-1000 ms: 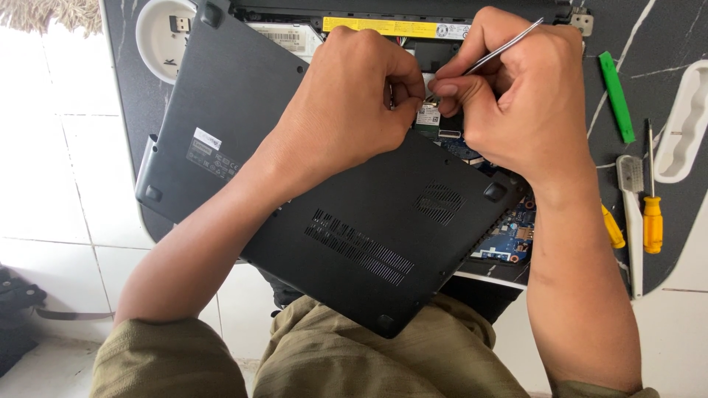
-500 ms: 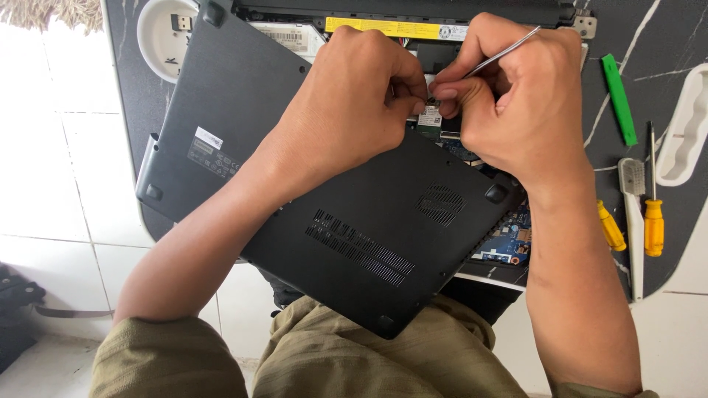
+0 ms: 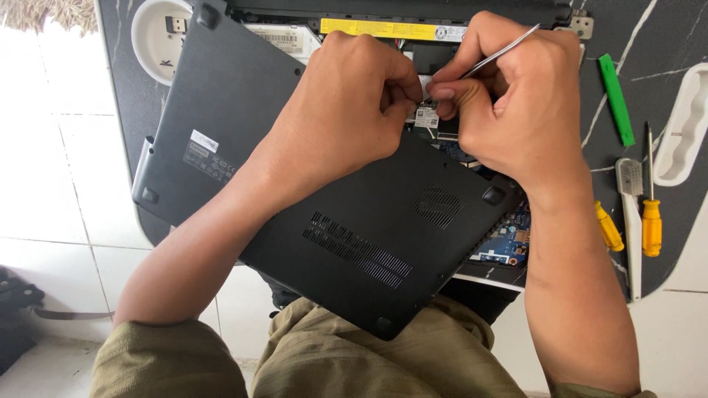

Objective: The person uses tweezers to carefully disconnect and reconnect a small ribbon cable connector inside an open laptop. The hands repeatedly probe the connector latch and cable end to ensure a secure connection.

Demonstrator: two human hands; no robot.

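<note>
- floor (image 3: 44, 177) is white tile with thin grey grout lines, pretty washed out by bright daylight on the left
- low table (image 3: 664, 44) has a dark top with white marble-like veins, rounded corner at the lower left
- bit of straw-coloured fringe (image 3: 51, 13) in the top left corner
- some dark object (image 3: 15, 317) on the floor at the left edge, can't tell what it is
</note>
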